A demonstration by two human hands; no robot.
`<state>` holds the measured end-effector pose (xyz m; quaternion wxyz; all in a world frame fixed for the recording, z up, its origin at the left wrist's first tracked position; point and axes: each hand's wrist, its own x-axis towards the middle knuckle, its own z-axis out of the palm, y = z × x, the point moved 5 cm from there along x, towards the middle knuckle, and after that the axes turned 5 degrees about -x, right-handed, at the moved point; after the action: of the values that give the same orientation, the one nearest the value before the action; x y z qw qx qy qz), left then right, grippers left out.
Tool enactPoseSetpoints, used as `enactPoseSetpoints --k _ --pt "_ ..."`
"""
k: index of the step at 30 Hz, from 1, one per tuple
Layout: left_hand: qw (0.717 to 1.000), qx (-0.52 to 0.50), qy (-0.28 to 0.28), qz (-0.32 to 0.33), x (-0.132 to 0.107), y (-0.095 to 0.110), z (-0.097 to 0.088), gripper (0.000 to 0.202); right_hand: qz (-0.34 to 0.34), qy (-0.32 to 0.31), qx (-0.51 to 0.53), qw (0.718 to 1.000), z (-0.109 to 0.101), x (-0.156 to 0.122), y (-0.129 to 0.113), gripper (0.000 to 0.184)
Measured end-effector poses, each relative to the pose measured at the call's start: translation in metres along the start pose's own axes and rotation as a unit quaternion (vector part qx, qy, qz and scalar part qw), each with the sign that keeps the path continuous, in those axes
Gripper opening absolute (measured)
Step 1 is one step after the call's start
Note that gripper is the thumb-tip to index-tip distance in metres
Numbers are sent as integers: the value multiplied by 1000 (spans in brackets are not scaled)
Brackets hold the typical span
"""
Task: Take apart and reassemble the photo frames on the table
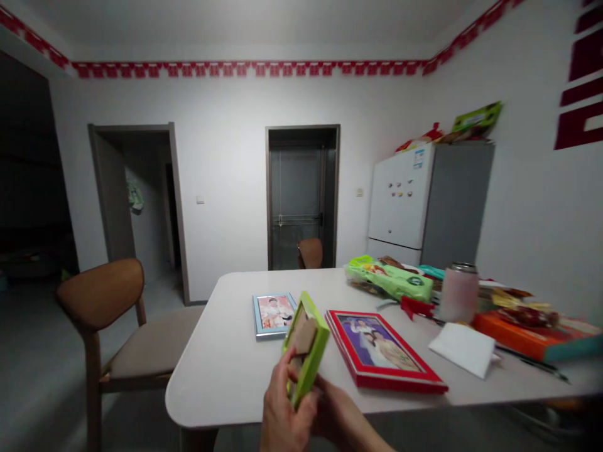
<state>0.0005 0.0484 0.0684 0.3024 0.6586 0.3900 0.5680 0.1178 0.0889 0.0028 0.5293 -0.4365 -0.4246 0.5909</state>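
Observation:
A lime-green picture frame (311,351) is held edge-on above the near rim of the white table (226,364), its brown cardboard back and stand turned to the left. My left hand (281,414) is closed on its lower left edge. My right hand (336,417) grips its lower right side from behind. On the table past it lie a blue picture frame (273,314) with a photo and a larger red picture frame (381,348) with a photo, both flat and face up.
Right of the red frame lie a folded white cloth (464,348), a pink lidded cup (459,292), green snack bags (391,279) and an orange box (527,336). A wooden chair (113,326) stands left of the table. A white fridge (414,201) stands by the right wall.

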Motion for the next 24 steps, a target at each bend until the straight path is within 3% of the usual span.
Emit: enactPoseSetpoints --k 2,4,6,9,11,13,15,20,24 --pt "993 -112 36 -16 6 10 11 27 -12 -28 81 996 20 -9 2 34" --pt "977 -208 42 -16 15 16 24 31 -52 -10 124 991 15 -10 -11 30" --pt "960 -276 40 -17 28 18 36 44 -93 41 95 990 -17 -4 -35 29" --pt "949 -309 31 -53 49 5 58 58 -96 114 -95 984 -90 16 -76 36" --pt "959 -267 13 -92 58 -10 78 59 -103 174 -258 945 -139 31 -103 36" --pt "972 -199 -10 -121 61 -26 101 56 -100 209 -426 875 -177 44 -120 36" --pt "980 -140 -32 -135 62 -39 121 50 -90 226 -484 841 -203 55 -125 37" --pt "987 -33 -70 -141 57 -58 147 38 -59 229 -555 798 -235 73 -110 39" --pt "981 75 -121 -132 59 -70 139 41 -50 227 -598 767 -239 80 -103 42"
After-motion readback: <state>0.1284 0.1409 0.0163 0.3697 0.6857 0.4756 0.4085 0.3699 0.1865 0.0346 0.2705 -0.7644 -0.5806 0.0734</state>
